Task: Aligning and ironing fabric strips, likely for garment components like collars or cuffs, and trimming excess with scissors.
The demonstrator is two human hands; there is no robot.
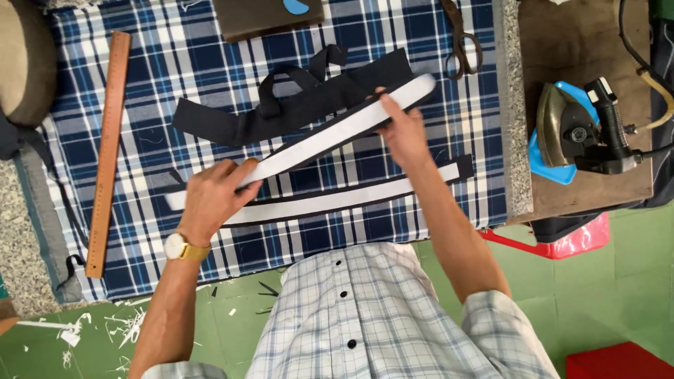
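Head cam: both hands clamp a long white strip (337, 133) with a dark backing, held slanted just above the blue plaid cloth (175, 63). The left hand (214, 196) pinches the near-left end, the right hand (400, 130) grips the far-right end. A second white strip (337, 200) lies nearer, black fabric pieces (281, 112) farther. Wooden ruler (109, 147) on the left, scissors (462, 42) far right, iron (562, 126) on the right.
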